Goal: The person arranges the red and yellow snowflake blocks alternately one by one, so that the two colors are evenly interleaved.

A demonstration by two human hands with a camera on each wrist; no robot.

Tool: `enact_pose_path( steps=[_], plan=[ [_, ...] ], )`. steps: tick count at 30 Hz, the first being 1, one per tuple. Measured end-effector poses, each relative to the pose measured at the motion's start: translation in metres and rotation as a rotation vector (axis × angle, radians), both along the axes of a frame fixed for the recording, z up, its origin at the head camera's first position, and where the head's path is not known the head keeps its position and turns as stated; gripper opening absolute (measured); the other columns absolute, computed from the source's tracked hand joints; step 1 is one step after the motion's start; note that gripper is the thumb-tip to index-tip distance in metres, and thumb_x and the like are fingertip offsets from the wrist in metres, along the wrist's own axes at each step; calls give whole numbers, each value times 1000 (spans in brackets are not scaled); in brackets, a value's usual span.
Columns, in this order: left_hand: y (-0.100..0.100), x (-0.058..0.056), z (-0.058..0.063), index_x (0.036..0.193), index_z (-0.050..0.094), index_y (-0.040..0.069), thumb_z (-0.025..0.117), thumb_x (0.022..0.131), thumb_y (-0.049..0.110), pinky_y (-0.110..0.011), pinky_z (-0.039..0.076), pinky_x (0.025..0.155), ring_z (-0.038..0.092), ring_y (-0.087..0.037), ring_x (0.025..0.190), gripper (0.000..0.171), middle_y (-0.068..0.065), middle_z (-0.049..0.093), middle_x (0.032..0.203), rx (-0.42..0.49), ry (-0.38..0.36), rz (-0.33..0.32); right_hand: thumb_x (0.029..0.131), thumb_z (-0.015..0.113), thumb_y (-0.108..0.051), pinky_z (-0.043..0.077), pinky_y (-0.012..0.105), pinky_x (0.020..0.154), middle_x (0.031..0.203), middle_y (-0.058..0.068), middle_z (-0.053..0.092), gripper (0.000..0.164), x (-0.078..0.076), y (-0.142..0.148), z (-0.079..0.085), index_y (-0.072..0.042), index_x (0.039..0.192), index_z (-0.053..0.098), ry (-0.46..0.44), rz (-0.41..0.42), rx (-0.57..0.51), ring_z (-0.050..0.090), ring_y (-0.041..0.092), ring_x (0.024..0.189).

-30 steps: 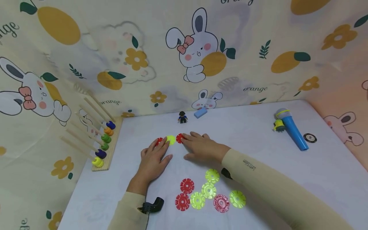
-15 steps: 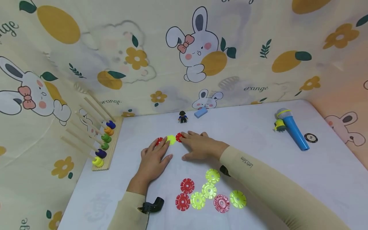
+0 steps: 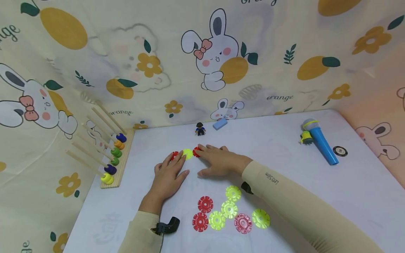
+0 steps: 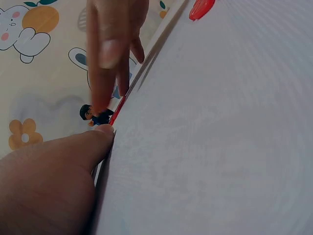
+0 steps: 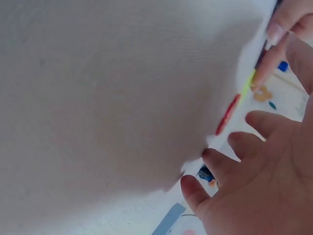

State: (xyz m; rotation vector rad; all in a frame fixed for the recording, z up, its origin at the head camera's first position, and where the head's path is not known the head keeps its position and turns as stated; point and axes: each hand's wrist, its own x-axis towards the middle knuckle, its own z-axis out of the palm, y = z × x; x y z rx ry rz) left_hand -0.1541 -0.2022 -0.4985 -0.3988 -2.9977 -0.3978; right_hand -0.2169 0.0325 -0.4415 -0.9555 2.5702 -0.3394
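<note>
Three flower-shaped plastic discs form a short row at mid-table in the head view: a red disc (image 3: pixel 174 155), a yellow-green disc (image 3: pixel 187 154) and another red disc (image 3: pixel 195 152). My left hand (image 3: pixel 168 180) lies palm down, fingertips over the left red disc and at the yellow-green one's edge. Fingers extended, my right hand (image 3: pixel 219 161) touches the right red disc and partly covers it. Seen edge-on in the right wrist view, that red disc (image 5: pixel 228 115) lies flat beside the right fingers. Nearer me are several more discs, including a red one (image 3: pixel 200 222) and a yellow-green one (image 3: pixel 217 220).
A wooden peg rack (image 3: pixel 121 165) with coloured beads stands at left. Toward the back are a small figure (image 3: pixel 200 129) and a blue block (image 3: pixel 220 124). A blue toy microphone (image 3: pixel 323 143), a green-yellow toy (image 3: pixel 306 137) and a black round chip (image 3: pixel 340 151) lie at right.
My right hand has shifted slightly left with the right red disc, closer to the yellow-green disc. The left hand stays in place.
</note>
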Motion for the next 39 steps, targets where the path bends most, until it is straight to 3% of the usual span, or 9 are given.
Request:
enact_pose_path(
  steps=[6, 10, 13, 20, 23, 27, 30, 34, 39],
  plan=[
    [0, 0, 0, 149, 37, 27, 51, 92, 56, -58, 18, 100, 14, -28, 142, 65, 5, 27, 155, 6, 3, -2, 80, 49, -75, 26, 58, 104, 155, -6, 25, 85, 6, 14, 11, -30, 151, 31, -87, -83, -281, 28, 17, 138],
    [0, 0, 1, 149, 37, 27, 50, 92, 56, -58, 18, 100, 14, -27, 142, 65, 5, 27, 155, 3, 1, 4, 91, 50, -59, 36, 50, 100, 147, -8, 39, 61, 19, 36, 20, -34, 146, 38, -242, -119, -588, 43, 17, 128],
    [1, -1, 0, 149, 37, 27, 50, 92, 56, -57, 18, 100, 14, -27, 142, 65, 6, 26, 155, 3, 5, 1, 99, 44, -47, 38, 54, 97, 142, -4, 45, 48, 33, 57, 24, -32, 144, 40, -352, -115, -768, 47, 24, 123],
    [-2, -1, -2, 149, 37, 26, 49, 92, 56, -56, 18, 100, 14, -26, 142, 65, 6, 26, 155, 0, 21, -4, 104, 29, -28, 39, 58, 92, 138, 6, 47, 44, 69, 98, 20, -22, 146, 36, -471, -71, -954, 47, 40, 120],
    [-2, -1, -3, 149, 36, 27, 48, 93, 57, -56, 18, 100, 13, -26, 142, 65, 7, 25, 155, -2, 16, -3, 103, 33, -21, 39, 58, 93, 140, 14, 44, 44, 81, 111, 10, -20, 147, 35, -508, -89, -977, 45, 43, 121],
    [-2, -1, -4, 149, 36, 27, 47, 93, 57, -56, 18, 100, 12, -26, 142, 65, 7, 24, 156, -3, 12, 0, 98, 53, -18, 42, 50, 94, 138, 14, 47, 51, 91, 120, -9, -20, 146, 35, -478, -158, -896, 47, 36, 121],
    [-2, 0, -4, 149, 36, 27, 48, 93, 57, -57, 18, 100, 13, -27, 142, 65, 7, 25, 155, 1, 17, 1, 90, 68, -29, 43, 41, 95, 135, 2, 51, 60, 96, 122, -21, -22, 143, 41, -395, -203, -749, 49, 22, 119],
    [-2, 0, -4, 149, 37, 27, 48, 92, 57, -57, 18, 100, 14, -27, 142, 65, 6, 26, 155, 6, 24, 0, 82, 75, -40, 38, 36, 101, 131, -14, 48, 56, 100, 119, -29, -25, 132, 55, -253, -204, -554, 43, 7, 120],
    [-3, -1, -5, 149, 36, 28, 48, 92, 57, -57, 18, 100, 13, -26, 142, 65, 7, 26, 155, 2, 26, 1, 80, 79, -29, 37, 35, 101, 126, -12, 46, 44, 103, 111, -27, -25, 120, 58, -142, -193, -462, 40, 6, 119]
  ],
)
